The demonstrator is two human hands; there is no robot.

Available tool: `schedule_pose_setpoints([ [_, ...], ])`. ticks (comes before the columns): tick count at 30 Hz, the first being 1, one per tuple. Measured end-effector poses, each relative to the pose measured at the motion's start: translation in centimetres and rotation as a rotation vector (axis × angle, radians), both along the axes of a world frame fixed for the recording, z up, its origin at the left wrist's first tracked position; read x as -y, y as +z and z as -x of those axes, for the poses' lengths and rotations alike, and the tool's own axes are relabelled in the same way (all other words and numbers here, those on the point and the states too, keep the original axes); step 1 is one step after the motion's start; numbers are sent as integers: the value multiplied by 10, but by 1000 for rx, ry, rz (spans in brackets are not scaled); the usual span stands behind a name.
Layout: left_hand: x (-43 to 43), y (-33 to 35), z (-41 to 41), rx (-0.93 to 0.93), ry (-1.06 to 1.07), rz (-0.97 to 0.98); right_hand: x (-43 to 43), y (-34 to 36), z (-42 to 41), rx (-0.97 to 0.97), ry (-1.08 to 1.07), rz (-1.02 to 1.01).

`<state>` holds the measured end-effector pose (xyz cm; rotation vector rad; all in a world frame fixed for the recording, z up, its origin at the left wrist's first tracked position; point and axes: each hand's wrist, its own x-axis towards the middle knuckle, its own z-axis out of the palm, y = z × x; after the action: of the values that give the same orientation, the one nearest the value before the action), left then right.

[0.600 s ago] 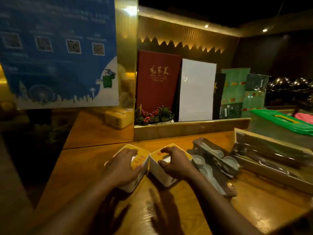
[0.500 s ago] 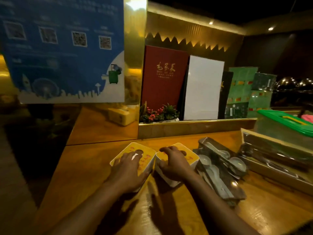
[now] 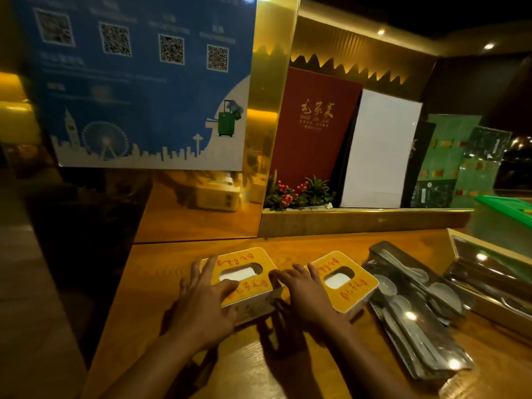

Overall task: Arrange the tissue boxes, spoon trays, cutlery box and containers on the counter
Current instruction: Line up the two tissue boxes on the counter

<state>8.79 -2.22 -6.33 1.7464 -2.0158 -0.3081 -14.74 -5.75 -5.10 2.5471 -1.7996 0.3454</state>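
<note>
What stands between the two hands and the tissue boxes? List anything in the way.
Nothing visible. The left hand lies flat on the left tissue box, and the right hand rests against the near-left edge of the right tissue box. The spoon trays lie further right.

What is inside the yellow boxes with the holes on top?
White tissue shows through the opening of the left tissue box and the right tissue box. How much is inside is hidden by the lids.
</note>
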Motion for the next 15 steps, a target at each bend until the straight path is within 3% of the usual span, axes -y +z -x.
schedule_pose_setpoints([
  [5,3,-14,-17,-418,13,-38,-23,-21,-20,274,-87,104],
  [15,3,-24,-2,-466,3,81,-28,-20,-11,272,-81,127],
])
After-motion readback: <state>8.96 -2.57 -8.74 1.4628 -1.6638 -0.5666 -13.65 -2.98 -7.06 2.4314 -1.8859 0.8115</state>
